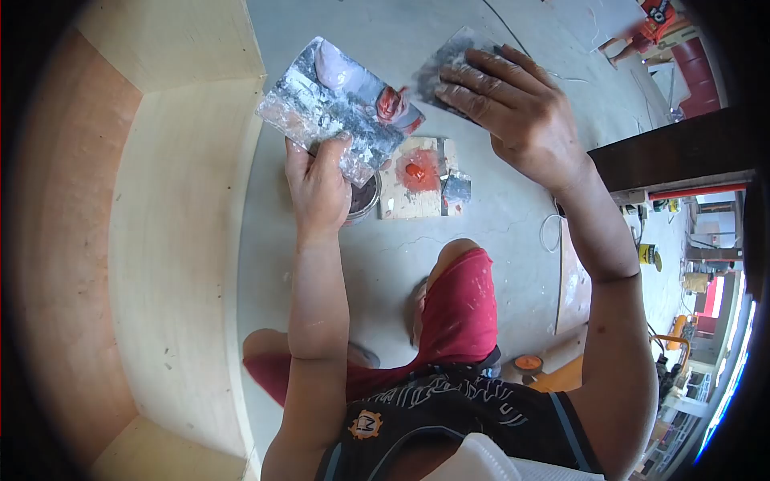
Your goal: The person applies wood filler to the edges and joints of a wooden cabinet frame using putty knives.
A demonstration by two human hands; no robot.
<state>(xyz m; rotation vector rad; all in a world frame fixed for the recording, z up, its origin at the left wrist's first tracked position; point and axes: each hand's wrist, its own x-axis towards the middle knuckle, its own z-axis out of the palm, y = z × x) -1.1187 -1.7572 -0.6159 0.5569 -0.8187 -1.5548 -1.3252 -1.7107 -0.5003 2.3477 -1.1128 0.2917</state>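
My left hand (321,188) grips the lower edge of a smeared flat metal plate (333,104), thumb on top. On the plate lie a pale grey lump of paste (338,67) and a smaller red one (391,104). To the right, my right hand (509,104) holds a second thin, dusty plate (457,68), its fingers laid along the upper face. The two plates are close together; whether they touch I cannot tell. Below them on the floor is a wooden board (409,188) with a red paste blob (415,171) and a small metal scraper (456,188).
An open tin (363,199) stands beside the board, partly behind my left hand. A pale plywood panel structure (180,240) rises on the left. My knees are below. At the right are a dark beam (674,154), an orange-filled round container (528,363) and, farther off, a person in red (656,24).
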